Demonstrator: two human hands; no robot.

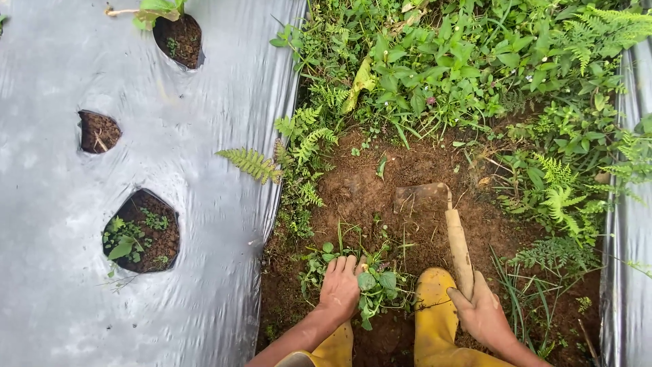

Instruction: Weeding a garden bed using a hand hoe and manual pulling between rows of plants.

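My left hand (pixel 339 287) presses down on a clump of loose green weeds (pixel 377 285) lying on the brown soil, fingers closed around some of the stems. My right hand (pixel 483 311) grips the wooden handle (pixel 459 248) of a small hoe. The hoe's muddy flat blade (pixel 421 197) rests on the bare earth ahead of me. Both of my yellow rubber boots (pixel 435 309) show at the bottom edge, between the two hands.
Silver plastic mulch (pixel 204 136) covers the bed on the left, with three round planting holes (pixel 141 231) showing soil and small weeds. Ferns (pixel 309 146) and dense green weeds (pixel 462 61) ring the dug patch. Another mulch strip (pixel 631 224) runs along the right edge.
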